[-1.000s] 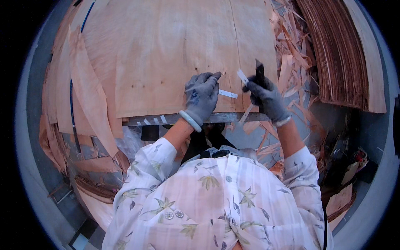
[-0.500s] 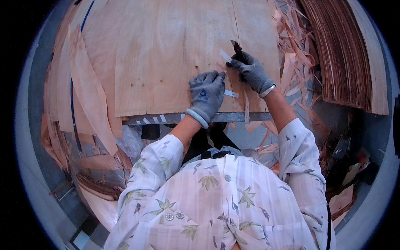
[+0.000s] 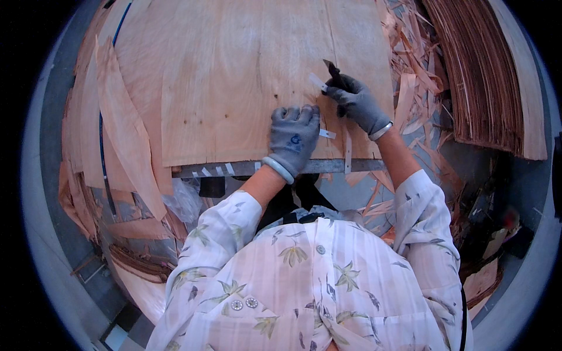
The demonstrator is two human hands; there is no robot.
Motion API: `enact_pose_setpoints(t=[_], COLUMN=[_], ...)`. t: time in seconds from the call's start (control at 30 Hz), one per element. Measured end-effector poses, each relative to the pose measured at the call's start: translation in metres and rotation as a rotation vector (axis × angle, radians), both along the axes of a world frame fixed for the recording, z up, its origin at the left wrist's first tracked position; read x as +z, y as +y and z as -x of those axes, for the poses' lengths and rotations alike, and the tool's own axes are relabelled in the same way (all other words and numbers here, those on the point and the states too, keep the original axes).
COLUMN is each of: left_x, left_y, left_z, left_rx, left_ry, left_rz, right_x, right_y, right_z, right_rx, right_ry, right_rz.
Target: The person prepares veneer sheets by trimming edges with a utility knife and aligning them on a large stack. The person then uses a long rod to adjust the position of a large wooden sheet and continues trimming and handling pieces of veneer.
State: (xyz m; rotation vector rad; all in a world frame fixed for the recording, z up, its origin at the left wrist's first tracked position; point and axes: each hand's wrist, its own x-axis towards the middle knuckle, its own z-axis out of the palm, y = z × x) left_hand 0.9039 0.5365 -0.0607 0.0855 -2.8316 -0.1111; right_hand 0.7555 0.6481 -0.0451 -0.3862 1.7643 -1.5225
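My left hand (image 3: 294, 139), in a grey glove, presses on a pale veneer sheet (image 3: 228, 64) with its fingers curled together; what is beneath them is hidden. A white perforated tape piece (image 3: 326, 134) sticks out from under its right side. Above and to the right, my gloved right hand (image 3: 356, 103) grips a dark pointed blade (image 3: 331, 68) and a short white strip (image 3: 317, 81), held over the sheet near a lengthwise crack. A narrow veneer sliver (image 3: 348, 153) hangs across the near edge, below my right hand.
Stacked brown veneer (image 3: 477, 76) stands at the right, beside heaped scraps (image 3: 410, 96). Loose veneer (image 3: 126, 128) and a long blue-black rod (image 3: 102, 158) lie at the left. Several white tape pieces hang along the grey front edge (image 3: 196, 169); plastic film (image 3: 181, 202) lies below.
My right hand has moved up and leftward with the blade and strip, then settled slightly lower. My left hand has shifted right and a little toward me, its fingers more bent.
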Motion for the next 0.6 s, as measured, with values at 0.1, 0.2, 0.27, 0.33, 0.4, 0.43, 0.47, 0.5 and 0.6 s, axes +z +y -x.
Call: enact_pose_setpoints(t=[0.1,0.2,0.27,0.33,0.4,0.43,0.47,0.5,0.6], left_x=[-0.004,-0.005,-0.004,-0.004,-0.008,-0.016,-0.018,-0.02,-0.014], left_y=[-0.001,-0.001,0.002,0.004,0.004,-0.001,-0.002,0.0,-0.001], left_z=[-0.004,-0.005,-0.003,0.0,0.001,-0.002,-0.001,0.001,0.004], left_rx=[0.016,0.014,0.011,0.019,-0.005,-0.033,-0.07,-0.053,-0.044], left_ry=[-0.022,-0.024,-0.047,-0.016,-0.016,-0.017,-0.02,-0.079,-0.086], left_rz=[0.026,-0.006,-0.014,-0.025,-0.022,-0.016,-0.01,-0.042,-0.104], right_x=[0.01,0.015,-0.003,-0.01,-0.013,-0.011,-0.014,-0.017,-0.012], right_y=[0.003,0.0,0.002,0.002,0.002,-0.001,-0.003,-0.002,0.0], right_z=[0.003,-0.001,0.004,0.009,0.003,0.002,0.002,0.004,0.006], right_rx=[0.106,0.268,0.284,0.265,0.259,0.252,0.278,0.267,0.301], right_ry=[-0.041,-0.095,-0.005,0.069,0.045,0.049,0.277,0.38,0.575], right_rz=[-0.07,-0.136,-0.186,-0.257,-0.256,-0.262,-0.274,-0.372,-0.513])
